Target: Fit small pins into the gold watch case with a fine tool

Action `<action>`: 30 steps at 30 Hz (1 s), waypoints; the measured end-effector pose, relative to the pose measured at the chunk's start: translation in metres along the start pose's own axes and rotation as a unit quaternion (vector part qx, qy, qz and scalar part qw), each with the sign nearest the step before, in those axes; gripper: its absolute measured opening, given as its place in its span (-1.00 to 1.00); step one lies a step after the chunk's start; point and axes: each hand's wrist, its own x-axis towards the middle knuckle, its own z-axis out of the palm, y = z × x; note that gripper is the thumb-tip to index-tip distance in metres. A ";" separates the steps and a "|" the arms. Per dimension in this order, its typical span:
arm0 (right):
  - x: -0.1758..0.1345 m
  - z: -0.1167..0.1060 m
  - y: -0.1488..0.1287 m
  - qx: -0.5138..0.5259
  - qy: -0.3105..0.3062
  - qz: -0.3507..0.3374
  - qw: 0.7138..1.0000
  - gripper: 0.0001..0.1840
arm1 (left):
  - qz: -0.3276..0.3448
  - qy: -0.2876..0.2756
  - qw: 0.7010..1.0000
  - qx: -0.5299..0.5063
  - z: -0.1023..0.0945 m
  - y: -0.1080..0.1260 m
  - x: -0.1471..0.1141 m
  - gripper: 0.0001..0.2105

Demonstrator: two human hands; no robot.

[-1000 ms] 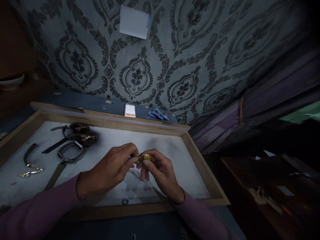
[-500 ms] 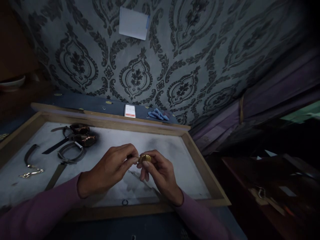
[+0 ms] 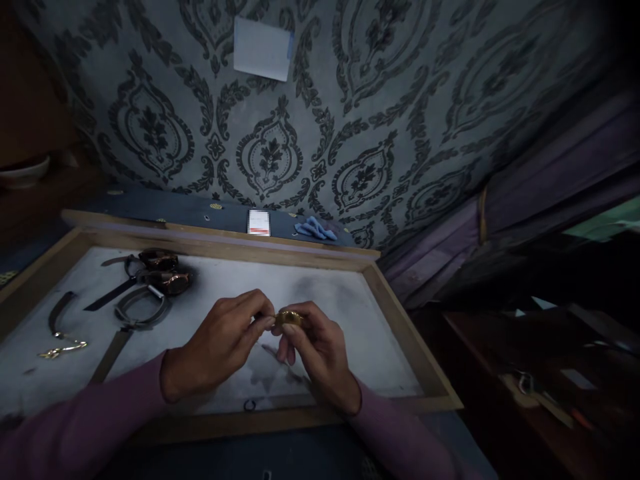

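Observation:
Over the tray's middle, my right hand (image 3: pixel 320 350) is closed around a small round gold-coloured piece (image 3: pixel 290 319) with a ridged edge, thumb in front and fingers behind. My left hand (image 3: pixel 223 340) meets it from the left. Its thumb and forefinger pinch together at the piece's left edge, on something too small to make out. Below the hands a thin pointed tool (image 3: pixel 270 348) lies on the white tray floor, partly hidden by my right hand. A small dark ring (image 3: pixel 249 405) lies near the front rim.
The shallow wooden-framed tray (image 3: pixel 420 333) holds dark goggles (image 3: pixel 173 281) with straps, a strap loop (image 3: pixel 143 308), and a dark strap with gold-coloured metal parts (image 3: pixel 63 348) at left. Behind it lie a phone-like white-faced object (image 3: pixel 259 223) and a blue cloth (image 3: pixel 316 228). Another table (image 3: pixel 500 340) stands right.
The gold-coloured piece has tilted slightly in my right hand. Both hands stay together in nearly the same place, and the view has shifted a little.

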 end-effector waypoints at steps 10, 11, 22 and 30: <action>-0.001 0.002 0.001 -0.004 0.022 0.008 1.000 -0.92 | -0.045 0.009 0.999 -0.008 0.003 0.001 0.002 -0.87; -0.001 0.002 0.000 -0.008 0.022 0.008 1.000 -0.92 | -0.050 0.008 0.999 -0.011 0.003 0.001 0.002 -0.87; -0.001 0.002 0.002 -0.018 0.026 0.009 0.999 -0.91 | -0.101 0.004 0.994 -0.042 0.004 0.004 0.004 -0.89; -0.003 0.001 0.002 -0.032 0.025 0.002 0.999 -0.89 | -0.177 0.021 0.974 -0.139 0.003 0.005 0.008 -0.88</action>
